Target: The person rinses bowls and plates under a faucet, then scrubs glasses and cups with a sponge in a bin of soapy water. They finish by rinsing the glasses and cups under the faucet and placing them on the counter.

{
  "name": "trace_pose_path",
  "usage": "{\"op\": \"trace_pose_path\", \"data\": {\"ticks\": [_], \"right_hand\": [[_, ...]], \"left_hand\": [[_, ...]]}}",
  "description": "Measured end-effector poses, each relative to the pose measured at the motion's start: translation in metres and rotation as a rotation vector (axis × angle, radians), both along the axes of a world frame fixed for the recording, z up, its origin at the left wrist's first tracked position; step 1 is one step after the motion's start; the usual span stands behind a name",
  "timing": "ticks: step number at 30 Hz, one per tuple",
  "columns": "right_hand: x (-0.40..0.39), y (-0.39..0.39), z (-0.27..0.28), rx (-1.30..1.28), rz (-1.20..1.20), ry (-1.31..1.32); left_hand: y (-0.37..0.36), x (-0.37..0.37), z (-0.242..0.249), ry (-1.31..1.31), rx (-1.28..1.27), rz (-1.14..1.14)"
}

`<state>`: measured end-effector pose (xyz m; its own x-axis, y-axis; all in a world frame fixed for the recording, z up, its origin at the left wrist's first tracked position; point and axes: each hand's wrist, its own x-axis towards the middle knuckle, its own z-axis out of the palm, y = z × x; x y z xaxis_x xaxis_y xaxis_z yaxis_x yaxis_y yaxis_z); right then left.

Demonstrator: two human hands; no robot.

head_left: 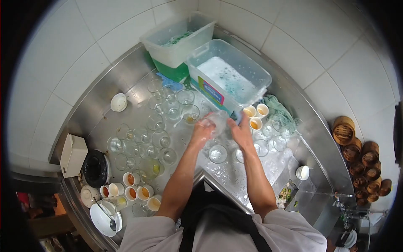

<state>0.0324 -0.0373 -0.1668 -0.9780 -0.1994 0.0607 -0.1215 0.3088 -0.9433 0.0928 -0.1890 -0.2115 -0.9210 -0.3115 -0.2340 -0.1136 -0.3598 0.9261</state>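
My left hand (203, 131) is closed round a wet drinking glass (219, 121), tilted above the soapy steel counter. Close to its right side is my right hand (242, 133), thumb and fingers bent round a small blue pad or cloth (236, 115), blurred and partly hidden. Below the hands a clear glass (218, 153) stands on the suds, with other glasses (261, 147) to its right. White cups (255, 123) with orange-brown liquid stand just beyond my right hand. Many more glasses (160, 138) crowd the counter to the left.
Behind stand a clear tub (260, 80) of foamy water and a tub of green liquid (170, 69). A green cloth (277, 110) lies at right. Cups (131, 192), a white bowl (97, 222) and a black pot (95, 168) sit left; bamboo steamers (344, 130) are far right.
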Motion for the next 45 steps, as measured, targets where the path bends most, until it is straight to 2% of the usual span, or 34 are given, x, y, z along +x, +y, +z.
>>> {"op": "trace_pose_path", "data": {"ticks": [3, 4, 6, 8, 9, 11, 12, 13, 14, 15, 16, 17, 19, 21, 22, 24, 25, 27, 28, 30, 31, 33, 34, 35, 36, 37, 38, 40, 41, 42, 44, 45], "right_hand": [[-0.013, -0.05, 0.109, 0.057, 0.054, 0.343], [-0.031, -0.081, 0.128, -0.005, 0.106, 0.422], [-0.086, -0.158, 0.151, -0.086, 0.183, 0.52], [-0.146, -0.244, 0.159, -0.062, 0.259, 0.63], [-0.174, -0.282, 0.155, -0.017, 0.308, 0.728], [-0.216, -0.34, 0.146, 0.457, 0.519, 0.777], [-0.237, -0.366, 0.132, 0.442, 0.527, 0.78], [-0.257, -0.388, 0.108, 0.794, 0.604, 0.725], [-0.275, -0.411, 0.082, 1.152, 0.681, 0.653], [-0.275, -0.415, 0.079, 1.166, 0.779, 0.597], [-0.267, -0.41, 0.085, 1.03, 0.818, 0.559], [-0.257, -0.402, 0.099, 0.857, 0.827, 0.524], [-0.225, -0.367, 0.134, 0.398, 0.689, 0.497], [-0.182, -0.316, 0.149, 0.062, 0.464, 0.648], [-0.161, -0.285, 0.15, -0.085, 0.344, 0.776], [-0.114, -0.212, 0.128, -0.066, 0.228, 0.825], [-0.092, -0.179, 0.111, -0.023, 0.242, 0.694], [-0.044, -0.113, 0.079, 0.163, 0.24, 0.548], [-0.032, -0.085, 0.051, 0.208, 0.219, 0.614], [-0.002, -0.038, 0.019, 0.316, 0.202, 0.557], [0.01, -0.032, 0.006, 0.309, 0.191, 0.561], [0.033, -0.036, -0.012, 0.116, 0.133, 0.435], [0.036, -0.045, -0.001, 0.044, 0.066, 0.279], [0.034, -0.055, 0.014, -0.025, 0.001, 0.123], [0.029, -0.065, 0.021, -0.031, 0.021, 0.08], [0.027, -0.07, 0.025, -0.036, 0.045, 0.033], [0.033, -0.067, 0.019, -0.039, 0.041, 0.036], [0.039, -0.071, 0.009, 0.054, 0.188, 0.632], [0.045, -0.074, 0.004, 0.169, 0.316, 0.771], [0.041, -0.078, 0.002, 0.172, 0.326, 0.773], [0.024, -0.089, -0.004, 0.209, 0.324, 0.069], [0.015, -0.094, -0.023, -0.286, 0.309, -0.476]], "left_hand": [[-0.001, 0.001, -0.005, -0.1, -0.02, -0.009], [0.002, -0.001, -0.008, -0.183, -0.011, -0.02], [0.007, -0.009, -0.006, -0.308, -0.147, -0.001], [0.009, -0.02, -0.033, -0.286, -0.265, 0.024], [0.017, -0.023, -0.069, -0.077, -0.724, 0.233], [0.025, -0.027, -0.084, 0.124, -1.107, 0.44], [0.024, -0.024, -0.062, 0.097, -1.034, 0.431], [0.017, -0.019, -0.052, 0.077, -1.039, 0.432], [0.013, -0.013, -0.047, -0.045, -0.42, 0.399], [0.013, -0.004, -0.074, 0.096, 0.173, 0.332], [0.013, 0.005, -0.104, 0.138, 0.77, 0.345], [0.011, 0.013, -0.16, 0.464, 1.317, 0.334], [-0.018, 0.008, -0.055, 0.032, 1.785, 0.67], [-0.036, -0.006, -0.046, 0.248, 1.8, 0.606], [-0.045, -0.019, -0.044, 0.244, 1.823, 0.583], [-0.05, -0.035, -0.051, 0.352, 1.538, 0.593], [-0.048, -0.039, -0.067, 0.364, 1.547, 0.576], [-0.043, -0.044, -0.1, 0.007, 0.757, 0.463], [-0.036, -0.043, -0.084, 0.023, 0.745, 0.444], [-0.015, -0.026, -0.041, 0.238, -0.186, 0.734], [-0.011, -0.022, -0.025, 0.247, -0.193, 0.726], [-0.006, -0.015, 0.001, 0.32, -0.085, 0.644], [-0.01, -0.013, 0.012, 0.329, -0.092, 0.628], [-0.017, -0.011, 0.021, 0.271, 0.19, 0.621], [-0.019, -0.011, 0.031, 0.203, 0.476, 0.61], [-0.017, -0.011, 0.041, 0.179, 0.492, 0.709], [-0.023, -0.007, 0.036, 0.182, 0.491, 0.704], [-0.048, -0.007, 0.024, 0.185, 0.896, 0.371], [-0.05, -0.012, 0.011, 0.067, 0.807, 0.279], [-0.044, -0.015, -0.004, 0.072, 0.814, 0.286], [-0.023, -0.013, -0.017, 0.122, 0.719, 0.269], [-0.022, -0.013, -0.004, 0.01, 0.694, 0.366]]}}
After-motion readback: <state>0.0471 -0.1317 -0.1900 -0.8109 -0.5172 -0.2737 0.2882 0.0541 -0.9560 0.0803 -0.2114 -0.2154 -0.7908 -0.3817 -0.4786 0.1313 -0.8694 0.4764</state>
